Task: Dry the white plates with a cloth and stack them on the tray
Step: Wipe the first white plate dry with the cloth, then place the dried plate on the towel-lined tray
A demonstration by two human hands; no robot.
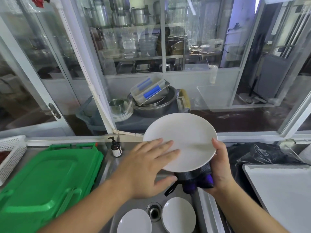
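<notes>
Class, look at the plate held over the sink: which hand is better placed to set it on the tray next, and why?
The right hand. It grips the plate by its rim, with the cloth beneath, and the tray lies on its side. The left hand only rests flat on the plate.

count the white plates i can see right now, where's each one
3 clearly in reach. One plate is held up over the sink, one lies in the sink left of the drain, one right of it. More may be stacked behind the glass.

A commercial kitchen's washing-up area.
A steel sink (pixel 134 206) held plates, and glass-fronted shelves (pixel 134 31) behind carried large metal pots (pixel 139 15) and basins (pixel 154 105).
</notes>
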